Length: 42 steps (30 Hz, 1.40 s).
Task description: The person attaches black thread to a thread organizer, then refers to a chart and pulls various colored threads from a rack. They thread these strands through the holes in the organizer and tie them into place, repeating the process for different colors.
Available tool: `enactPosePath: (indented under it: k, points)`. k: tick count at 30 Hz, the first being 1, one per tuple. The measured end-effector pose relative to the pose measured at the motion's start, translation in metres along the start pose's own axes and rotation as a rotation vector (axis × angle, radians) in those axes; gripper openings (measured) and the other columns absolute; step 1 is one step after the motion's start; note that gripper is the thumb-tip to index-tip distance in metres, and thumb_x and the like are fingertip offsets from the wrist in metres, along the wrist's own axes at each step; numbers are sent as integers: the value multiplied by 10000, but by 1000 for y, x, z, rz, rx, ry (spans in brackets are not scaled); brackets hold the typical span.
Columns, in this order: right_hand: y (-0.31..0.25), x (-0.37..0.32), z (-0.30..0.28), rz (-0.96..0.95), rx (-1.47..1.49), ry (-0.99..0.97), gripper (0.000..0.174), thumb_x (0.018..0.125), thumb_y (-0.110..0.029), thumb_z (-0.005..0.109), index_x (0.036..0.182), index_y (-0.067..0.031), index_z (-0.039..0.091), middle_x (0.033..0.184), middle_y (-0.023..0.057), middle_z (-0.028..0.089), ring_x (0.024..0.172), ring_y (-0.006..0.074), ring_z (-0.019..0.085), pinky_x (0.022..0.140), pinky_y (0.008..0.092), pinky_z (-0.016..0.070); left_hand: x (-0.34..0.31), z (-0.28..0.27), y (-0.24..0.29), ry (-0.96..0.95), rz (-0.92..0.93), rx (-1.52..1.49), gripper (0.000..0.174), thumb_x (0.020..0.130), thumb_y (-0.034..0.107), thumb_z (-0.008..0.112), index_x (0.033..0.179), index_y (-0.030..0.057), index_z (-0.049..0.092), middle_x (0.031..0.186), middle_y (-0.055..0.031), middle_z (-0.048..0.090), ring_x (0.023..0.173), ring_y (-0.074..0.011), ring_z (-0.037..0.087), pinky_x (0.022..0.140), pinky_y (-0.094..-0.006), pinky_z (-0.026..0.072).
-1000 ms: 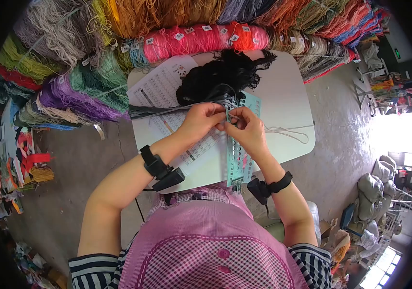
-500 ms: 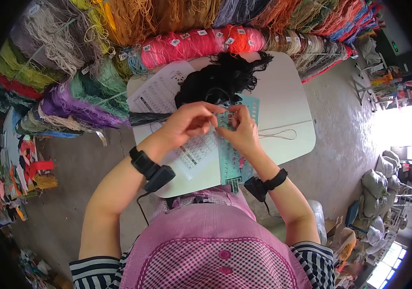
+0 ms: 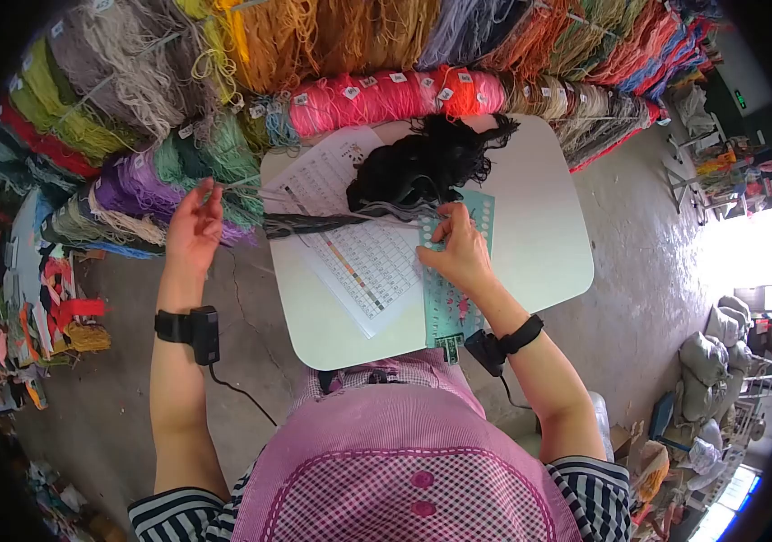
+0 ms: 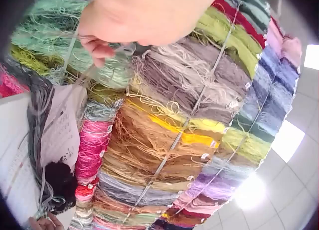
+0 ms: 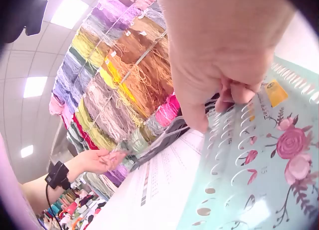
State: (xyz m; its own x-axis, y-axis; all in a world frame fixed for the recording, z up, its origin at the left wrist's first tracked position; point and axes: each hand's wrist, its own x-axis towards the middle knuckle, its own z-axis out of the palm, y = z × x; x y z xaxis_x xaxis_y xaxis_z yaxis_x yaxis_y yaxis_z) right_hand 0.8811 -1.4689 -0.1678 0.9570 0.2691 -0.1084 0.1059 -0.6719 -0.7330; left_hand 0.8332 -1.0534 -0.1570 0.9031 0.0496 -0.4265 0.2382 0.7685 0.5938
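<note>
One pale strand could be tangling in the dark gray threads if tugged too fast, as the left hand is pinching it beyond the table and the right hand is gripping the teal punched card, which is lying directly beneath its fingers.

The card looks like slick plastic, glossy enough to throw back a bright glare; its clip has the look of metal. Grey threads run smooth with a faint sheen, while the black yarn beside them is fluffy and matt. The table is smooth, the sheets plain matt paper. I see woven cloth in the apron, hard dark plastic in the wrist camera, and rough, soft fibre in the skeins.
</note>
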Motion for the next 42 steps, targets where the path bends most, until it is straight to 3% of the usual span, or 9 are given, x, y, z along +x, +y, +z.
enactPosePath:
  k: [2,7,15,21,25,27,31,33,42]
  points:
    - [0,-1,-2,-40,-21,5,687,634,-224,747,1198,-21,413,863,101,604,808,285,606,954,400,411,-23,15,2,243,222,-71,342,965,373,526,1156,90,514,1073,-125,563,928,-233,597,649,-293,526]
    - [-79,-3,-11,-211,223,-61,413,712,-250,787,1025,-35,624,859,79,599,824,214,583,787,348,447,-55,92,-45,-71,-32,-192,760,947,601,383,1397,-10,381,1405,-128,432,1279,-392,376,1085,-538,307]
    - [-102,7,7,-350,423,-87,201,801,-182,735,887,-8,682,973,82,602,897,211,574,787,339,469,-58,159,-97,-460,-191,-75,546,998,521,347,1366,145,493,1253,4,532,1166,-199,470,970,-435,423]
    - [-31,-15,-92,-143,1753,-141,156,940,-204,569,846,-80,577,873,42,590,869,214,577,932,424,448,0,88,-86,-433,-308,-312,273,969,302,536,765,134,470,882,-13,504,716,-123,490,529,-257,380]
    - [54,-62,-212,34,698,994,176,955,-180,586,800,-103,556,727,-37,515,639,64,457,610,231,407,14,49,-57,-360,-165,-259,206,962,274,538,821,125,545,876,-13,539,696,-115,504,524,-238,356]
    - [85,-88,-256,-66,62,1273,120,938,-155,607,870,-64,648,816,-14,605,698,81,532,658,226,441,5,75,-39,154,70,-31,187,950,248,551,1023,97,633,960,-26,602,723,-116,553,547,-230,382]
    - [63,-68,-191,-62,-157,957,164,914,-76,609,1058,-50,684,943,44,682,844,143,624,750,236,475,11,112,-72,166,284,577,308,942,211,538,1200,58,605,952,-40,647,721,-111,586,540,-215,412]
    - [36,-50,-128,-166,-103,674,255,891,72,535,1086,-54,641,987,71,686,919,130,644,751,264,493,12,135,-93,-316,-54,585,282,943,173,540,1172,26,613,958,-51,656,749,-73,597,541,-183,394]
    - [27,-7,-15,83,348,243,81,846,-94,621,848,-16,642,780,85,677,649,148,625,615,285,499,30,179,-182,-241,-471,507,263,959,176,547,1150,-2,585,956,-105,674,679,-98,649,464,-162,415]
